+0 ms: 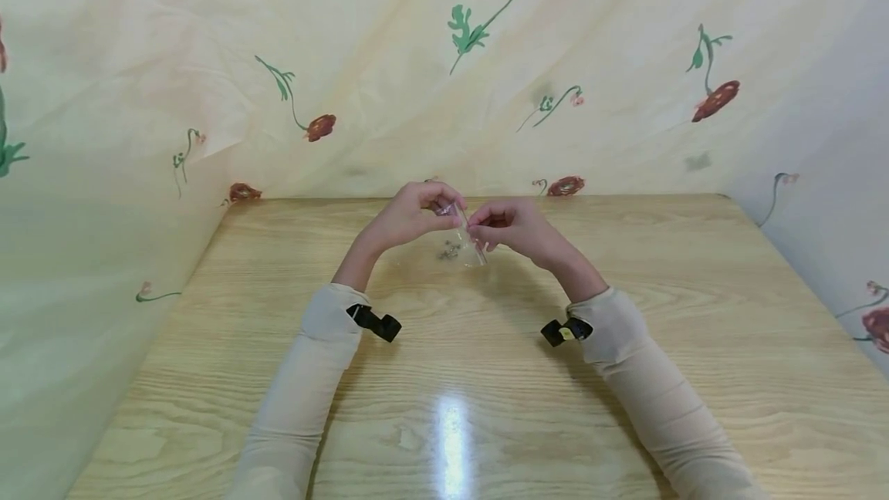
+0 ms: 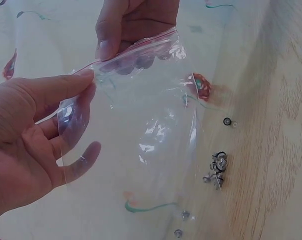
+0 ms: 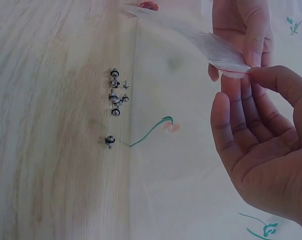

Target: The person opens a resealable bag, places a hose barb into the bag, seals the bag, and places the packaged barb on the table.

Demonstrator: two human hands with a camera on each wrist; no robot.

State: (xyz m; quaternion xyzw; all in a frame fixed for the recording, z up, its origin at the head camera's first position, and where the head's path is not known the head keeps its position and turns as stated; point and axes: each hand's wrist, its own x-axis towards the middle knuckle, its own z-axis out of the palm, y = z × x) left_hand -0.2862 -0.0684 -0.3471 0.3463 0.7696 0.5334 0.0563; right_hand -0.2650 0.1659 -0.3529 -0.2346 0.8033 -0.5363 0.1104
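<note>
A clear zip-lock bag (image 2: 131, 120) with a red line along its zip is held up over the far part of the table. My left hand (image 1: 413, 214) pinches one corner of the zip edge between thumb and index finger, its other fingers behind the plastic. At another spot along that edge, my right hand (image 1: 517, 230) pinches the bag with thumb and fingertip. Whether the zip is parted, I cannot tell. Below the hands, several small metal screws (image 3: 115, 95) with dark rings lie on the table, most in a loose cluster and a few apart.
The wood-grain table (image 1: 444, 346) reaches back to a pale flower-printed cloth (image 1: 389, 45), which hangs behind and along the sides. Black wrist mounts sit on both sleeves. A bright light reflection shows on the table's near part.
</note>
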